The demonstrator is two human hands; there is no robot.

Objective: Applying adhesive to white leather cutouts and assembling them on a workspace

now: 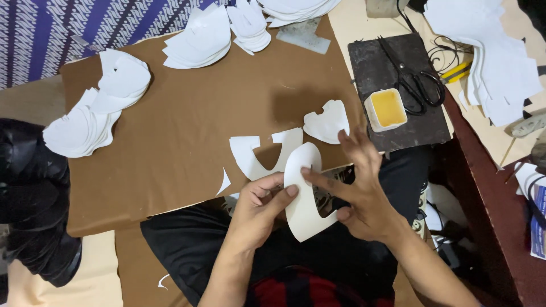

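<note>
white cutout point(304, 199), a curved u-shaped piece of thin sheet, is held between both hands over the lap, at the near edge of the brown worktop point(187, 119). its long axis runs near to far, tilted a little left at the top; the rounded end points far, the open legs point near and right. left hand point(259, 207) grips the cutout's left edge, thumb on top and fingers curled under, pinching the sheet. right hand point(358, 199) lies to the right with fingers spread; its index tip presses on the cutout's upper face, the other fingers fan out above the worktop edge. both hands touch the cutout; the left carries it, the right only bears on it.

flat pieces point(267, 150) of the same white sheet lie on the worktop just beyond the hands. a further piece point(327, 122) lies far right of them. a tub point(385, 109) of yellow paste and scissors point(415, 79) sit on a dark board point(392, 131) to the right, nearer the right hand. stacks point(85, 125) of white pieces lie far left.
</note>
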